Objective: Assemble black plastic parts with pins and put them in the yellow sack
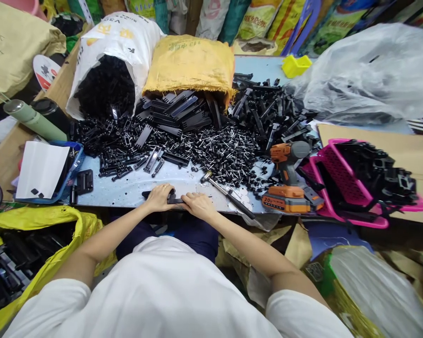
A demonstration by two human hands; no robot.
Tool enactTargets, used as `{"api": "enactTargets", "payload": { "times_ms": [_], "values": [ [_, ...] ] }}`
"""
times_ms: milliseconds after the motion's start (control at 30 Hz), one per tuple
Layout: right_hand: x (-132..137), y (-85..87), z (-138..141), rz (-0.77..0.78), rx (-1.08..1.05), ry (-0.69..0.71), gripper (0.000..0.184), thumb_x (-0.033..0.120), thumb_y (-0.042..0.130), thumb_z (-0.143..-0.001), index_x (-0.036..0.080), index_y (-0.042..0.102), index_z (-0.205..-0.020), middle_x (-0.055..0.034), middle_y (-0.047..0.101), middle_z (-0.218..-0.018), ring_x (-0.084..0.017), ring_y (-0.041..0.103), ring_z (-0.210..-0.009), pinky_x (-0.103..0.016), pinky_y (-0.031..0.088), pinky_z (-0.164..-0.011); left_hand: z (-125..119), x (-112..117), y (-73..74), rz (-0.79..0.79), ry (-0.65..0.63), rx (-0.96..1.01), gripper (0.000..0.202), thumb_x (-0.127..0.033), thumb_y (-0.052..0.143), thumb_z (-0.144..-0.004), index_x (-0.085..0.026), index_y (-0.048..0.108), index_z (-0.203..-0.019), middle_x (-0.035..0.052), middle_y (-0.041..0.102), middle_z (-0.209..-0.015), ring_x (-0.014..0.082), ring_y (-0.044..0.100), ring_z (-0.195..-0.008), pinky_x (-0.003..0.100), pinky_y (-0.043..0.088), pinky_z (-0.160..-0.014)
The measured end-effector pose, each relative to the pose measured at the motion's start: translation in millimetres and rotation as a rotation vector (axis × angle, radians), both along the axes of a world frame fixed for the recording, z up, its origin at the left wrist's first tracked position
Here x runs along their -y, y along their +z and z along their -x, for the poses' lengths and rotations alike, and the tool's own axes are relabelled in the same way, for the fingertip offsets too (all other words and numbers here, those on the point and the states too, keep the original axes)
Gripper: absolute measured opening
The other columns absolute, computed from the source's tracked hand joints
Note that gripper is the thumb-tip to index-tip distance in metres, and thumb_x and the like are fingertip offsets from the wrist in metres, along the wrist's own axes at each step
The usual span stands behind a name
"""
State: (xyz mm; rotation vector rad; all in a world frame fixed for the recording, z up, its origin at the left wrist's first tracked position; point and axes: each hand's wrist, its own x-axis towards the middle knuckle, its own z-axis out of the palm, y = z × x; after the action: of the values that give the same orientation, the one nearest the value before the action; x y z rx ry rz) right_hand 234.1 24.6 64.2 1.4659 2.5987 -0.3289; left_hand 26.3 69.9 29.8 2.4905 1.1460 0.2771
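At the table's front edge, my left hand (159,197) is closed around one end of a black plastic part (175,201). The fingers of my right hand (198,205) grip the same part at its other end, so much of it is covered. Just beyond the hands lie several black plastic pieces (154,160) and a large heap of black-headed pins (225,150). A small hammer (229,195) rests to the right of my right hand, its head toward the heap.
An orange cordless drill (287,173) stands right of the hammer, beside pink baskets (352,178) of black parts. A white sack (120,37) and a yellow sack (190,61) lie behind the heap. At left are a blue tray (75,164) and a yellow bag (35,218).
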Motion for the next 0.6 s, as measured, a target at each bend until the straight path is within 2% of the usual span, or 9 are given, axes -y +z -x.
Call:
{"api": "enactTargets", "payload": {
  "times_ms": [167,400,500,600],
  "values": [
    [-4.4,15.0,7.4,-0.103,0.027,0.088,0.042,0.040,0.020,-0.098,0.016,0.053,-0.106,-0.0115,0.061,-0.096,-0.021,0.057,-0.087,-0.028,0.033,-0.069,6.8,1.0,2.1,-0.062,0.064,0.116,0.059,-0.054,0.066,-0.068,-0.018,0.047,-0.112,0.0106,0.057,-0.106,0.0277,0.055,-0.102,0.038,0.044,-0.084],
    [-28.4,28.8,8.4,-0.064,0.064,0.180,0.045,0.045,0.024,-0.097,0.013,0.056,-0.099,-0.0126,0.063,-0.092,-0.020,0.060,-0.082,-0.026,0.034,-0.066,9.6,-14.6,15.4,0.131,0.075,0.049,0.064,-0.059,0.068,-0.064,-0.020,0.049,-0.111,0.0073,0.061,-0.103,0.0264,0.061,-0.093,0.037,0.046,-0.079],
    [-26.9,28.8,7.2,-0.067,0.065,0.177,0.048,0.046,0.020,-0.097,0.014,0.056,-0.100,-0.0127,0.063,-0.093,-0.020,0.061,-0.084,-0.026,0.034,-0.066,10.2,-17.4,12.3,0.155,0.078,0.049,0.067,-0.061,0.068,-0.062,-0.019,0.050,-0.112,0.0076,0.062,-0.104,0.0263,0.061,-0.092,0.036,0.046,-0.079],
    [-24.0,20.4,4.3,-0.028,0.048,0.141,0.049,0.047,0.019,-0.097,0.014,0.055,-0.102,-0.0126,0.064,-0.095,-0.020,0.062,-0.084,-0.026,0.035,-0.065,10.8,-27.4,8.5,0.207,-0.019,0.017,0.069,-0.063,0.068,-0.061,-0.019,0.053,-0.111,0.0073,0.063,-0.101,0.0253,0.061,-0.089,0.034,0.045,-0.078]
  ]
}}
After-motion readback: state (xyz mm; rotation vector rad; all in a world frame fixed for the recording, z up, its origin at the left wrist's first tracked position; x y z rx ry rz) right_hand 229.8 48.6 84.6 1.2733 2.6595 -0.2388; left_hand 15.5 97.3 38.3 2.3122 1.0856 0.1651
